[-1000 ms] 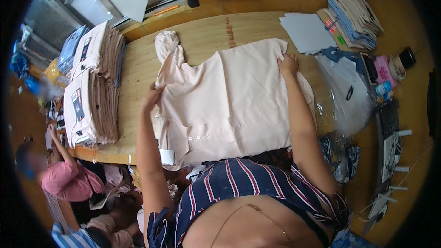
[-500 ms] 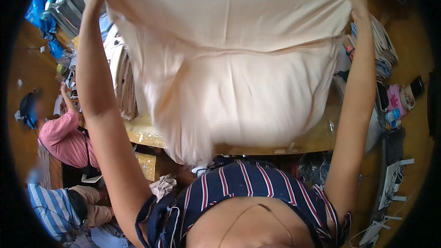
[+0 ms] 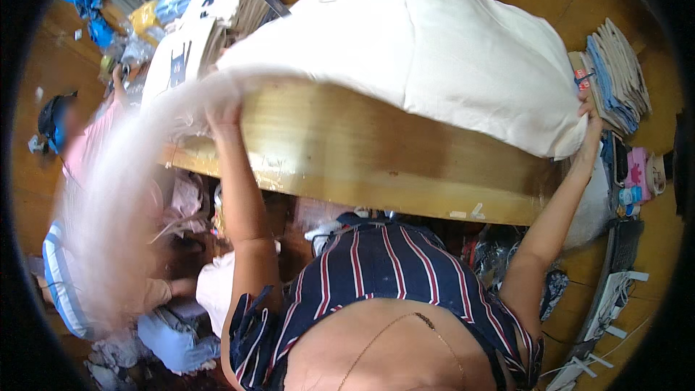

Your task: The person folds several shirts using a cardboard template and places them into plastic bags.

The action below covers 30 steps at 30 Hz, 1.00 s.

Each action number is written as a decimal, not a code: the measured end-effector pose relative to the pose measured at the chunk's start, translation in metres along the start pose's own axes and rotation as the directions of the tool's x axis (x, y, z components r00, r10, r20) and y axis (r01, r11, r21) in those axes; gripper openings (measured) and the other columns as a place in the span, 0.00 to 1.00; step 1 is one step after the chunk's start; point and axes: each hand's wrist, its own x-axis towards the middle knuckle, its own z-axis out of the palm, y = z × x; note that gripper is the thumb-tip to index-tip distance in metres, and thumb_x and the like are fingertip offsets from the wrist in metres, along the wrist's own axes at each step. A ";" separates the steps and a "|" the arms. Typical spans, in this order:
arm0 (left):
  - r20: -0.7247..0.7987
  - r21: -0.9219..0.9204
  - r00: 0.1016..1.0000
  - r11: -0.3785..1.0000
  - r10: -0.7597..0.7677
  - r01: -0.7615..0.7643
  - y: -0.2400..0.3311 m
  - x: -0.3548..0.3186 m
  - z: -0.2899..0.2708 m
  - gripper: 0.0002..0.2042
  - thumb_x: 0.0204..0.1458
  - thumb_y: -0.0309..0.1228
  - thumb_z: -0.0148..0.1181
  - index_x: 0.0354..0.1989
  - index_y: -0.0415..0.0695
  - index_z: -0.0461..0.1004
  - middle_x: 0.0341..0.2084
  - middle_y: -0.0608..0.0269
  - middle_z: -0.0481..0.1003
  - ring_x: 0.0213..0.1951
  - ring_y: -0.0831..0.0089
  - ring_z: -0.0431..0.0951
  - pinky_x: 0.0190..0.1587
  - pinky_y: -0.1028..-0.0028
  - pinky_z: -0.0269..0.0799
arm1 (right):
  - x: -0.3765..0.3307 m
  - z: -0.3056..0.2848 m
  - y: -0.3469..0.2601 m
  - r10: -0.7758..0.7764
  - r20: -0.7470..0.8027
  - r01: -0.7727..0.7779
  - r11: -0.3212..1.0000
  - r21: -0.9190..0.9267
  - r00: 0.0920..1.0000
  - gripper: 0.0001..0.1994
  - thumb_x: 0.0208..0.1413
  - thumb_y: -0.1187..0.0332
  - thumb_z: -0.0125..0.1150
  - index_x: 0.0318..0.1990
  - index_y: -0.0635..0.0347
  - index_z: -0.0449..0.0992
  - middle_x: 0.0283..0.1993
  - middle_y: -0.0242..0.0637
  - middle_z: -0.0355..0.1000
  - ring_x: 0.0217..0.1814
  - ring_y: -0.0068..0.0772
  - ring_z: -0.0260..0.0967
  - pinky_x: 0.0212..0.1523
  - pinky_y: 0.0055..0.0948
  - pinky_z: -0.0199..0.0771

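Note:
A cream cloth garment (image 3: 463, 43), its exact kind unclear, stretches over the far part of the wooden table (image 3: 347, 152), with a seam running down its middle. One long part of it swings out to the left and is smeared by motion. My left hand (image 3: 223, 110) is closed on the cloth's left side, its fingers partly hidden by fabric and blur. At the right, my right hand (image 3: 590, 112) pinches the cloth's near right corner. Both of my arms reach forward over the table.
Stacks of folded cream garments with dark tags (image 3: 177, 58) stand at the far left. Another folded stack (image 3: 615, 76) lies at the right, beyond a pink item (image 3: 637, 166). A person in pink (image 3: 98, 134) and a person in blue-and-white stripes (image 3: 61, 275) are at the left.
The raised cloth has come down over the table and flattened at the far side. Its loose part has swung left. My left hand moved nearer and right; my right hand came lower.

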 end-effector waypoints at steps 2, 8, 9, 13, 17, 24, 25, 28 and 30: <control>-0.177 0.348 0.979 0.937 0.101 -0.034 -0.030 -0.022 -0.040 0.15 0.50 0.31 0.47 0.44 0.36 0.63 0.37 0.55 0.69 0.33 0.69 0.70 0.31 0.76 0.71 | -0.029 0.003 0.051 0.179 -0.070 -0.182 0.983 -0.031 0.981 0.04 0.41 0.73 0.48 0.18 0.54 0.65 0.34 0.31 0.63 0.40 0.26 0.57 0.48 0.22 0.51; -0.420 0.894 0.836 0.320 0.354 0.314 -0.076 -0.080 -0.094 0.19 0.55 0.41 0.40 0.51 0.43 0.57 0.30 0.60 0.69 0.30 0.77 0.68 0.27 0.80 0.66 | -0.115 -0.020 0.128 0.614 -0.132 -0.623 0.780 -0.051 0.779 0.09 0.54 0.64 0.46 0.40 0.54 0.67 0.33 0.30 0.64 0.33 0.22 0.61 0.33 0.20 0.63; -0.427 0.862 0.823 0.444 0.374 0.245 -0.069 -0.099 -0.103 0.19 0.54 0.37 0.44 0.52 0.45 0.55 0.30 0.61 0.68 0.29 0.78 0.68 0.27 0.81 0.66 | -0.127 0.011 0.102 0.703 -0.175 -0.720 0.692 -0.059 0.690 0.14 0.54 0.62 0.47 0.45 0.57 0.64 0.38 0.34 0.65 0.39 0.30 0.63 0.40 0.23 0.63; -0.310 0.939 0.946 -0.128 0.095 0.320 -0.064 -0.126 -0.079 0.16 0.47 0.27 0.53 0.46 0.44 0.64 0.29 0.64 0.67 0.26 0.78 0.68 0.27 0.80 0.66 | -0.164 0.046 0.095 0.306 0.078 -0.181 0.729 -0.660 0.949 0.20 0.44 0.77 0.51 0.48 0.60 0.63 0.49 0.41 0.62 0.53 0.38 0.57 0.54 0.28 0.52; -0.335 0.839 0.938 -0.423 0.091 0.341 -0.043 -0.146 -0.064 0.13 0.43 0.24 0.56 0.39 0.42 0.69 0.30 0.61 0.68 0.25 0.73 0.69 0.30 0.76 0.66 | -0.180 -0.005 0.048 0.480 0.030 -0.368 0.710 -0.601 0.877 0.28 0.34 0.86 0.49 0.50 0.61 0.61 0.52 0.43 0.60 0.57 0.36 0.53 0.58 0.29 0.46; 0.234 0.509 0.961 -0.860 0.147 0.008 -0.025 -0.135 -0.081 0.15 0.42 0.27 0.55 0.41 0.44 0.67 0.39 0.55 0.66 0.40 0.55 0.67 0.43 0.66 0.63 | -0.167 0.032 0.044 0.142 0.060 0.010 0.329 -0.944 0.988 0.27 0.41 0.71 0.57 0.53 0.51 0.61 0.56 0.48 0.53 0.58 0.47 0.50 0.55 0.37 0.52; 0.076 0.668 0.994 -0.744 0.075 0.005 -0.062 -0.117 -0.060 0.17 0.46 0.34 0.52 0.46 0.47 0.65 0.47 0.55 0.63 0.50 0.56 0.60 0.53 0.62 0.52 | -0.160 0.051 0.059 0.020 0.151 0.140 0.262 -0.955 0.988 0.25 0.43 0.69 0.56 0.53 0.50 0.61 0.57 0.46 0.53 0.58 0.46 0.50 0.55 0.38 0.52; -0.097 0.307 0.984 -0.945 -0.149 -0.113 -0.103 -0.096 -0.071 0.24 0.48 0.48 0.43 0.56 0.61 0.55 0.60 0.69 0.46 0.61 0.66 0.41 0.58 0.51 0.28 | -0.167 0.102 0.071 0.197 0.151 0.137 0.086 -0.987 0.969 0.23 0.47 0.61 0.53 0.53 0.49 0.61 0.58 0.41 0.52 0.58 0.45 0.51 0.54 0.39 0.52; -0.175 0.313 0.984 -0.945 0.040 0.094 -0.085 -0.089 -0.089 0.23 0.49 0.49 0.43 0.55 0.67 0.56 0.60 0.69 0.44 0.62 0.63 0.39 0.55 0.44 0.24 | -0.176 0.105 0.057 0.327 0.042 0.031 0.040 -0.999 0.944 0.22 0.48 0.59 0.51 0.52 0.52 0.62 0.57 0.40 0.54 0.57 0.45 0.52 0.54 0.38 0.52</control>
